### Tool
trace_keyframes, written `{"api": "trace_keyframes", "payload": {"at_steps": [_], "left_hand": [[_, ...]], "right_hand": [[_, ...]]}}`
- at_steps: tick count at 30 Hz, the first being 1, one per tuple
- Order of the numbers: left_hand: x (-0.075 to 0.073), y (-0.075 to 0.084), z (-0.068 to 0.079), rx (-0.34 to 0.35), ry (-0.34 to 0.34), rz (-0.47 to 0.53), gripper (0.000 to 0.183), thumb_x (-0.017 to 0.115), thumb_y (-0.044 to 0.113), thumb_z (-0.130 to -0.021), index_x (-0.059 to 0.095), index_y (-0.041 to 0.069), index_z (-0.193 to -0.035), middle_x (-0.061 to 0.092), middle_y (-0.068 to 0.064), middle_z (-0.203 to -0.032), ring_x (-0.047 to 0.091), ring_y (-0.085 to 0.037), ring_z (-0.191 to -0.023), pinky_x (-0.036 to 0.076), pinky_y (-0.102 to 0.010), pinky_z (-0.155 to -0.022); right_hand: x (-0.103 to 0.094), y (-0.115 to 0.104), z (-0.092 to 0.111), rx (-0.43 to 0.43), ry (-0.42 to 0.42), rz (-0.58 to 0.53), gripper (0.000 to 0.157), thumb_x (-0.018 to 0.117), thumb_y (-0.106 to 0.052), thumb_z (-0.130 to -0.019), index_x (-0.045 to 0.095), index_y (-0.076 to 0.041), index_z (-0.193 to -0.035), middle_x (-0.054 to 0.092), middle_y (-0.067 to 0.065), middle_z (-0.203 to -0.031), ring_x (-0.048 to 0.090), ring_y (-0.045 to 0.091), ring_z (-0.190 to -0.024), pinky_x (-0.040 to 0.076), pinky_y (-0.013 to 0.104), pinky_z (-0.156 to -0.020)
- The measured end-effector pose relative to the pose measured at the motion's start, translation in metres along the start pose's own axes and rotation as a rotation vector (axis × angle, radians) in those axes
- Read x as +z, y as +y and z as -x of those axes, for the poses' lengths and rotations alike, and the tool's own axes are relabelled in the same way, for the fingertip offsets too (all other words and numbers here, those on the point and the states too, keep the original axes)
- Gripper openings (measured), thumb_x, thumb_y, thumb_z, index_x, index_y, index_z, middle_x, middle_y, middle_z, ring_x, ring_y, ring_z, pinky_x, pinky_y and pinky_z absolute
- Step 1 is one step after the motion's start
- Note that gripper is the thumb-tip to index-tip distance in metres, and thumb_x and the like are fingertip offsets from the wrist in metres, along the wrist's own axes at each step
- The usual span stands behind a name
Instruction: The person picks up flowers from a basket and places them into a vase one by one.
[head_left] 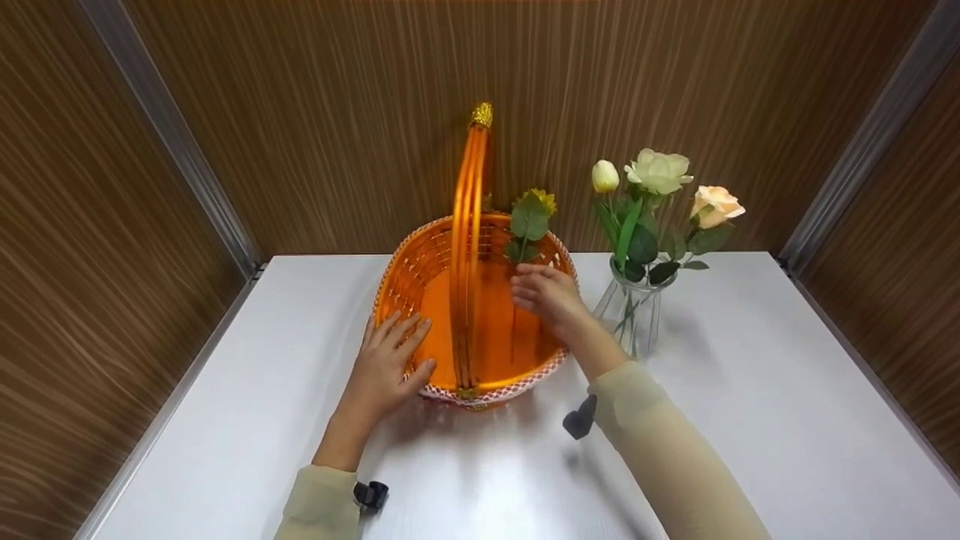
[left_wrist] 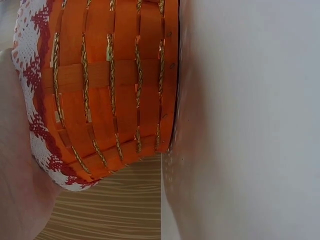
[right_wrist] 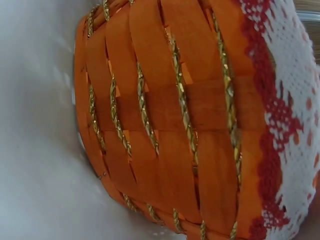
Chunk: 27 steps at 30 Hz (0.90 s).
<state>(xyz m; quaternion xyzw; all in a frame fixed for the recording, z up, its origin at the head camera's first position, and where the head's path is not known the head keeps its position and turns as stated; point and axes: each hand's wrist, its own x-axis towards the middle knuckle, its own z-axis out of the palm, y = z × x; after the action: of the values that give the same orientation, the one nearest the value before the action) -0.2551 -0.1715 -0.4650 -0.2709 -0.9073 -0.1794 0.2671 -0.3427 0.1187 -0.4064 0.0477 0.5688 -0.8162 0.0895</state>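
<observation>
An orange woven basket (head_left: 435,300) with a tall arched handle (head_left: 466,262) and red-and-white lace trim (left_wrist: 42,135) stands on the white table. My left hand (head_left: 386,367) rests over its near left rim, fingers spread and fairly straight toward the inside. Over the basket's right side, my right hand (head_left: 551,296) pinches the stem of a yellow sunflower (head_left: 541,201) with green leaves (head_left: 529,217). The bloom leans at the back right rim, and the stem runs down inside the basket below my fingers. The right wrist view shows the basket's woven side (right_wrist: 165,110) but not the fingers.
Right of the basket stands a clear glass vase (head_left: 637,315) holding a white tulip (head_left: 605,177), a large cream flower (head_left: 660,171) and a peach rose (head_left: 716,206). Wood-grain panels (head_left: 337,135) rise behind the table and at both sides.
</observation>
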Motion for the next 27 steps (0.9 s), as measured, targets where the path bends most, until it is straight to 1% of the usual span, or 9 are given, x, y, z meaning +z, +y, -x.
{"api": "trace_keyframes", "payload": {"at_steps": [2,5,7,10,12,14,18,21,27], "left_hand": [[0.000,0.000,-0.001,0.006,0.000,-0.001,0.058,0.054,0.044,-0.095,0.053,0.017,-0.146,0.057,-0.012,-0.143,0.042,-0.042,-0.138,0.017,-0.070,-0.115],[-0.001,0.001,-0.001,0.007,0.006,0.000,0.058,0.054,0.044,-0.095,0.053,0.017,-0.146,0.057,-0.012,-0.142,0.043,-0.041,-0.138,0.017,-0.070,-0.115],[-0.001,0.002,-0.001,0.007,0.005,0.004,0.058,0.055,0.043,-0.095,0.053,0.017,-0.146,0.057,-0.012,-0.142,0.043,-0.041,-0.138,0.017,-0.070,-0.115],[0.000,0.002,-0.001,0.006,0.000,0.002,0.058,0.055,0.043,-0.095,0.052,0.018,-0.147,0.057,-0.011,-0.143,0.042,-0.041,-0.139,0.017,-0.069,-0.115],[0.000,0.002,0.000,0.007,-0.003,0.002,0.058,0.054,0.043,-0.095,0.051,0.018,-0.148,0.057,-0.012,-0.143,0.042,-0.041,-0.139,0.018,-0.070,-0.115],[0.000,0.003,0.000,0.006,-0.004,0.003,0.058,0.053,0.044,-0.095,0.051,0.018,-0.148,0.057,-0.012,-0.143,0.042,-0.041,-0.139,0.017,-0.069,-0.115],[0.002,0.003,0.001,0.008,0.000,0.006,0.058,0.054,0.044,-0.095,0.051,0.018,-0.148,0.057,-0.011,-0.143,0.042,-0.041,-0.139,0.017,-0.070,-0.115],[0.002,0.003,0.000,0.017,0.008,0.003,0.058,0.055,0.043,-0.095,0.052,0.018,-0.147,0.057,-0.011,-0.142,0.043,-0.041,-0.138,0.018,-0.070,-0.114],[0.001,0.004,0.000,0.029,0.023,0.002,0.058,0.053,0.044,-0.094,0.054,0.016,-0.146,0.058,-0.012,-0.141,0.043,-0.042,-0.137,0.017,-0.071,-0.114]], "right_hand": [[0.002,0.001,-0.001,-0.004,0.015,0.022,0.033,0.047,-0.004,-0.102,0.053,0.003,-0.134,0.063,0.019,-0.118,0.067,0.019,-0.089,0.054,0.039,-0.097],[0.005,0.004,-0.004,-0.014,0.016,0.055,0.037,0.045,-0.006,-0.104,0.050,0.005,-0.138,0.061,0.022,-0.122,0.067,0.019,-0.091,0.052,0.041,-0.100],[0.007,0.006,-0.005,-0.017,0.013,0.071,0.038,0.043,-0.006,-0.104,0.048,0.006,-0.140,0.062,0.019,-0.118,0.067,0.018,-0.088,0.051,0.043,-0.102],[0.007,0.009,-0.007,-0.026,0.022,0.068,0.039,0.043,-0.006,-0.104,0.047,0.007,-0.140,0.064,0.013,-0.106,0.066,0.014,-0.081,0.051,0.043,-0.101],[0.007,0.009,-0.008,-0.022,0.035,0.063,0.037,0.044,-0.006,-0.104,0.048,0.006,-0.139,0.064,0.010,-0.102,0.066,0.014,-0.082,0.052,0.041,-0.100],[0.007,0.009,-0.008,-0.015,0.045,0.054,0.037,0.045,-0.006,-0.103,0.049,0.005,-0.138,0.063,0.011,-0.106,0.066,0.015,-0.084,0.053,0.039,-0.098],[0.006,0.010,-0.008,0.005,0.057,0.047,0.037,0.048,-0.006,-0.102,0.050,0.003,-0.138,0.059,0.019,-0.122,0.064,0.019,-0.089,0.055,0.036,-0.094],[0.005,0.011,-0.007,0.006,0.060,0.050,0.039,0.048,-0.005,-0.102,0.048,0.003,-0.140,0.058,0.021,-0.124,0.064,0.019,-0.088,0.056,0.035,-0.092],[0.005,0.011,-0.007,0.011,0.062,0.089,0.038,0.047,-0.008,-0.103,0.048,0.002,-0.140,0.058,0.013,-0.113,0.062,0.016,-0.085,0.054,0.035,-0.094]]}}
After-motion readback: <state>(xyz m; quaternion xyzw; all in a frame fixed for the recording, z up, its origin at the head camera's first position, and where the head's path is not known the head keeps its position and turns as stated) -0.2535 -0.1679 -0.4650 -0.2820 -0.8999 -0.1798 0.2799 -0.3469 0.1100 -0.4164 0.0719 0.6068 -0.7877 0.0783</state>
